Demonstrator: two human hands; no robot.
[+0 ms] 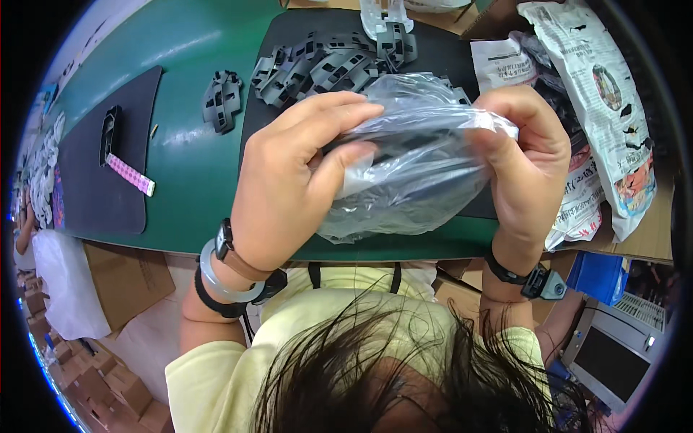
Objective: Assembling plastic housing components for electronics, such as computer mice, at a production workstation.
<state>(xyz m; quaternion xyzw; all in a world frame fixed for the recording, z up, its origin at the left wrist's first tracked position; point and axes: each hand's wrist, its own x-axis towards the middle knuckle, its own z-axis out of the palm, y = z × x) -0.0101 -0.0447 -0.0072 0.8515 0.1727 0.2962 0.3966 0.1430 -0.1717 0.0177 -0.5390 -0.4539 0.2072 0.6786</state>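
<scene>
Transparent plastic bag (426, 191), held in both hands above the near part of a green table (184, 133). The left hand (285, 169) grasps the bag's left side between thumb and fingers; the right hand (530, 162) pinches its gathered right edge between thumb and bent forefinger. Whether the bag contains anything cannot be told. Worn at the left wrist are a brown watch strap (245, 265) and a pale bangle (234, 294); at the right wrist, a black band (503, 270). Right of the right hand, white printed sacks (610, 137) lie on cardboard. To the left, a dark mat (86, 191) bears a black holder (110, 137) with a pink patterned strip (130, 175) extending from it. Beyond the left hand, one dark grey moulded part (221, 101) lies on the green surface, apart from a heap of similar parts (317, 68) on a black mat (451, 61).
</scene>
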